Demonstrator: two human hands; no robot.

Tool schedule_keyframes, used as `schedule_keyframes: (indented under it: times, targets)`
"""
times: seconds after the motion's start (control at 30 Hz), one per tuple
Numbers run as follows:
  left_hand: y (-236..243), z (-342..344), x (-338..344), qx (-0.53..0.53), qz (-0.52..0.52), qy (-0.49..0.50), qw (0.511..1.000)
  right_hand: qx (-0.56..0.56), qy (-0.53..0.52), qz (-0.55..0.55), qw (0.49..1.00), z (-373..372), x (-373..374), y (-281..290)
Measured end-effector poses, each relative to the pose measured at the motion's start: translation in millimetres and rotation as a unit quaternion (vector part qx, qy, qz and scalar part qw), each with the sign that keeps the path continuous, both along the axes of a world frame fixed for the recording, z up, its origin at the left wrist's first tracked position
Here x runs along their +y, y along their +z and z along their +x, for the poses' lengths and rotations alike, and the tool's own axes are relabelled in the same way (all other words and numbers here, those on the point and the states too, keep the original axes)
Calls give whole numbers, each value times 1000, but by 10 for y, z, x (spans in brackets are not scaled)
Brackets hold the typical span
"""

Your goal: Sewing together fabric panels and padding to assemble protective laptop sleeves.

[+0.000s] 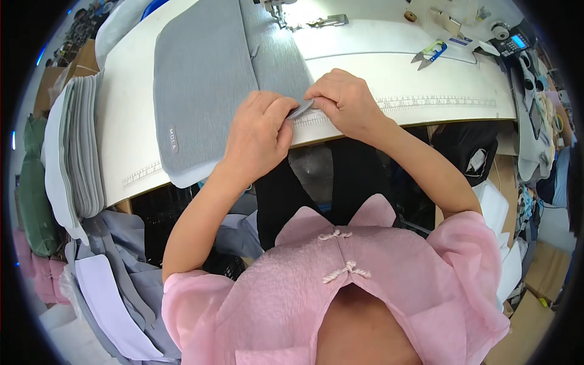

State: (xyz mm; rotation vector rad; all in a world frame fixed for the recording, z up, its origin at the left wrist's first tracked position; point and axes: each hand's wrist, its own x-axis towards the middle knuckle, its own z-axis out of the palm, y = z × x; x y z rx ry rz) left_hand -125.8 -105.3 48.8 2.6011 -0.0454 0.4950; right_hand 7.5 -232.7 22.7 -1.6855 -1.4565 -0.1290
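Note:
A large grey fabric panel (201, 79) with a small label near its lower left corner lies on the white sewing table. A second grey strip (277, 55) overlaps its right side and runs back beneath the sewing machine's needle area (277, 13). At the strip's near end, my left hand (258, 131) pinches a folded grey fabric edge (301, 109) between thumb and fingers. From the other side my right hand (350, 103) grips the same edge with thumb and forefinger. Both hands sit close together over the ruler marks near the table's front edge.
Thread snips (429, 55) with green and blue handles lie on the table at the right. Behind them are a small bobbin (410, 16) and a control panel (516, 42). A stack of grey pieces (82, 152) hangs over the left table edge, above more grey cloth.

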Motion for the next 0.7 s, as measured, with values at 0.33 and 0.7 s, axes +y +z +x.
schedule_keyframes:
  times: [0.33,0.7]
  targets:
    - [-137,55,-148,-114,135,98,979,-12,3,14,1000,6,-3,-34]
    - [-103,85,13,-134,178,-21,975,-199,18,9,980,-63,-34,-55]
